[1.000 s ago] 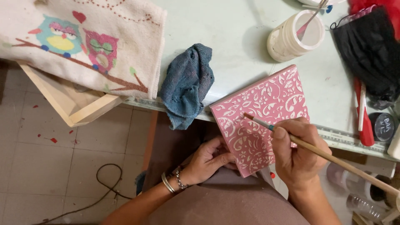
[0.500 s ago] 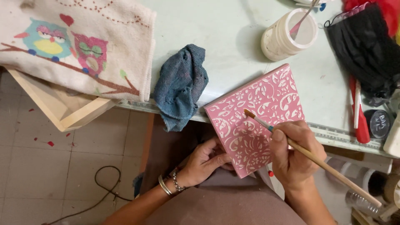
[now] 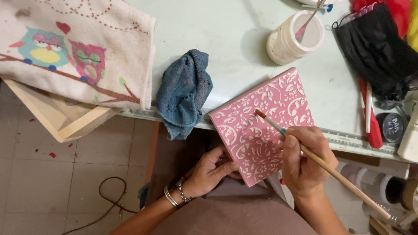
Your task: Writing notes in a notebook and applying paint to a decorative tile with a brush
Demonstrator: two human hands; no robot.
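Round black label [image 3: 392, 127] at table's right edge.

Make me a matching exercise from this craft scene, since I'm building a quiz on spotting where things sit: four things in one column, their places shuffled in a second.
Things:
1. paintbrush
2. pink patterned tile
3. blue rag
4. owl towel

Places:
A. crumpled at the table's edge, left of the tile
B. in the right hand, tip on the tile
C. spread over the table's left end
D. propped against the table edge, held from below by the left hand

Pairs: 1-B, 2-D, 3-A, 4-C
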